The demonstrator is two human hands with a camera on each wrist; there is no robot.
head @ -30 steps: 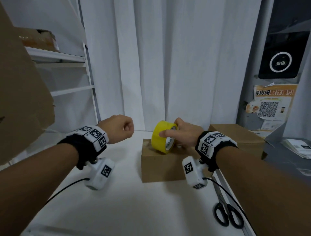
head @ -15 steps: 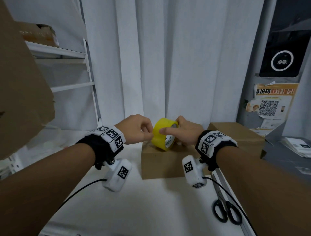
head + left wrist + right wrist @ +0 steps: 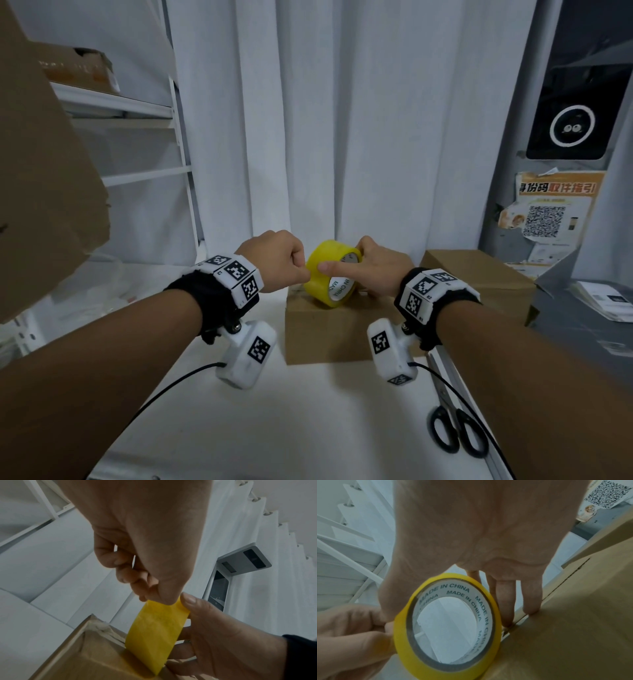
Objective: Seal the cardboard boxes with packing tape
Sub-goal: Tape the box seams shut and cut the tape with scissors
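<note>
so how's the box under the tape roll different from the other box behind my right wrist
The front box carries the yellow tape roll, with the right hand holding the roll on its top; the back box has nothing visible on it. The front box stands nearer, in the middle of the white table; the back box is farther right, partly hidden by the wrist. Both are plain brown cardboard with no yellow tape visible on them yet.
</note>
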